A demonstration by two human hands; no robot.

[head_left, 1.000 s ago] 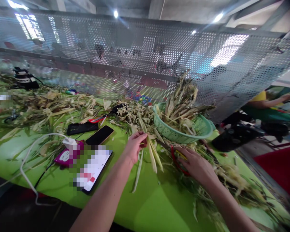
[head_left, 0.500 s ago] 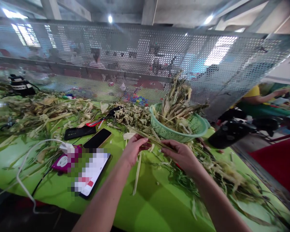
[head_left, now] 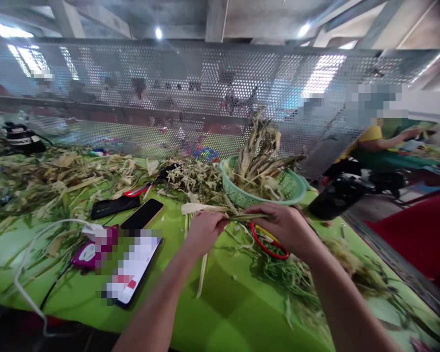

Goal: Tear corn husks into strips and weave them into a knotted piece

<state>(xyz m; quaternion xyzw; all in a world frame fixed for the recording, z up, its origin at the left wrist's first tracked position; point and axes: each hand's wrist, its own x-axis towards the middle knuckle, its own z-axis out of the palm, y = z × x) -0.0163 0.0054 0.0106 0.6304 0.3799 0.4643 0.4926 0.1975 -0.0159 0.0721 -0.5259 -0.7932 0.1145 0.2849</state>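
Between my two hands runs a thin, dry strip of corn husk [head_left: 242,216], held level above the green table [head_left: 227,308]. My left hand [head_left: 206,226] pinches its left end, fingers curled and partly hidden. On the other end, my right hand [head_left: 282,221] is closed with the fingertips pointing left. Scissors with red and yellow handles [head_left: 269,249] lie just beneath my right hand. Behind the hands stands a light green plastic basket [head_left: 249,196] holding dried husks [head_left: 258,151]. Loose pale husk strips [head_left: 202,274] lie under my left hand.
Heaps of dry husk scraps [head_left: 69,168] cover the back left. Phones [head_left: 143,215], a purple charger pack [head_left: 95,252] and a white cable [head_left: 20,274] lie at left. Green strands [head_left: 278,274] and a black bottle [head_left: 333,198] are at right. A perforated metal screen [head_left: 190,93] stands behind.
My hands have come level, and the husk strip, slanted before, is now nearly horizontal. My right hand has risen slightly, showing the red scissors handle. The view has shifted a little.
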